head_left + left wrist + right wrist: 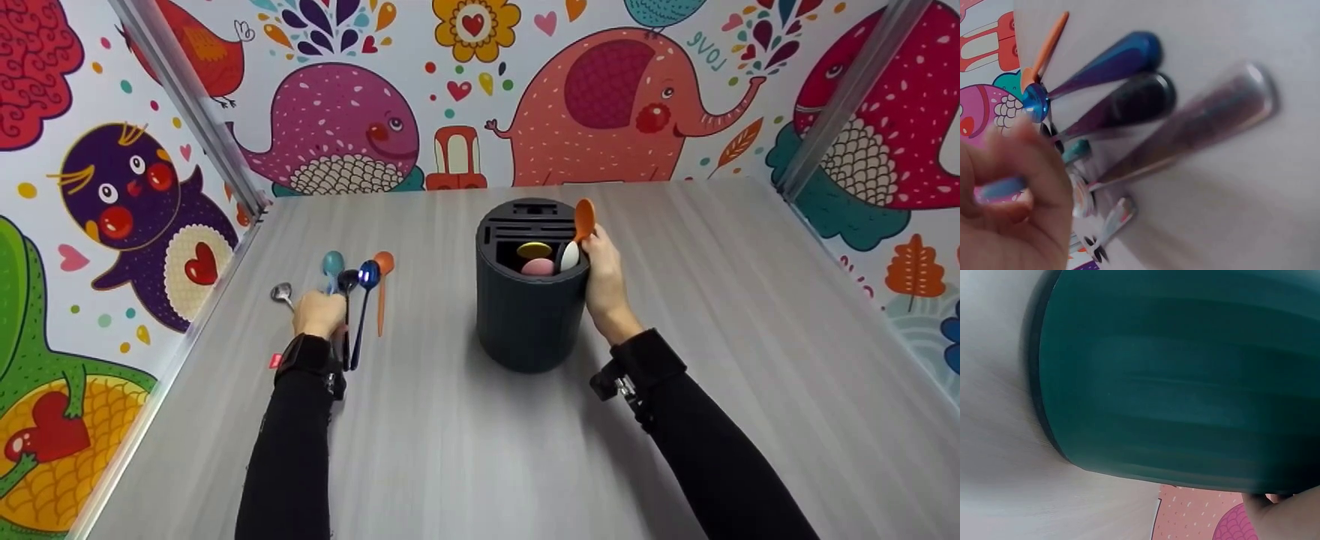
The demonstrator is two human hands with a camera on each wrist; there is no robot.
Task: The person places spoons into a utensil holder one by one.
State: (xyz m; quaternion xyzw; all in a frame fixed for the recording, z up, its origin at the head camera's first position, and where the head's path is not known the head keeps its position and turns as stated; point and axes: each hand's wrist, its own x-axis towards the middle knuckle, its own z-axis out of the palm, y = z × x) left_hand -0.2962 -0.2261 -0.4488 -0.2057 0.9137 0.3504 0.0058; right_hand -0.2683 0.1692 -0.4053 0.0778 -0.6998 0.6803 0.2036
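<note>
A dark round holder [529, 315] stands mid-table with gold, pink and white spoon heads [551, 259] showing in its slots. My right hand [594, 244] pinches an orange spoon [584, 217], bowl up, at the holder's right rim. In the right wrist view the holder's wall [1185, 382] fills the frame, blurred. To the left, my left hand [321, 306] curls round the handle of a teal spoon [332, 264]. Beside it on the table lie a silver spoon [282, 292], a black spoon [347, 281], a blue spoon [368, 274] and a second orange spoon [383, 264]. The left wrist view shows my left hand [1022, 169] round the pale blue handle [1002, 187].
The grey table [750, 337] is walled on three sides by cartoon-printed panels [600, 97], with metal posts [187, 97] at the back corners. Blue [1112, 59] and black [1123, 107] handles fan out close to the left wrist camera, next to a blurred dark handle [1196, 126].
</note>
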